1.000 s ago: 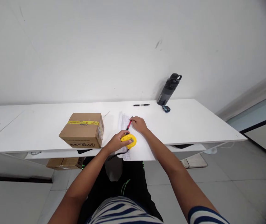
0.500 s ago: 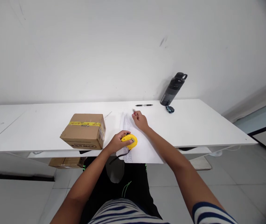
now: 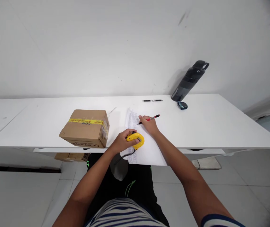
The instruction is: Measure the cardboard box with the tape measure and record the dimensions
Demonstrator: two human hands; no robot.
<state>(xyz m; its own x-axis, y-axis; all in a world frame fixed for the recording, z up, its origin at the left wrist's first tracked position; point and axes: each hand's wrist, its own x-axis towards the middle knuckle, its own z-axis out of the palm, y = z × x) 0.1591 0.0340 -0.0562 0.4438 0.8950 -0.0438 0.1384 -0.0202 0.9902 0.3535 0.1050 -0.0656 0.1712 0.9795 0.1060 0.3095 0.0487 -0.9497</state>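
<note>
My left hand [image 3: 122, 142] is closed around a yellow tape measure [image 3: 139, 138], its thumb across the case; a dark wrist strap [image 3: 125, 155] dangles from the tool. Between the fingers of my right hand [image 3: 150, 125] is a red and black pen [image 3: 154, 117], tilted with its tip down by the paper. Both hands are over white sheets of paper [image 3: 146, 154] with lines of writing along the left side, and the near edge of the sheets hangs past the table's front. Whether the pen tip touches the paper, I cannot tell.
On the white table [image 3: 42, 126], a taped cardboard box [image 3: 87, 129] sits left of my hands. A black pen [image 3: 152, 100] lies behind the paper. At the back right stand a dark bottle [image 3: 189, 82] and a small dark blue object [image 3: 182, 105]. Another carton [image 3: 72, 156] shows below.
The pen in my right hand has swung from mostly hidden to plainly visible, tip towards the paper. My right hand has come down onto the sheets. The left still grips the tape measure. The view has shifted slightly.
</note>
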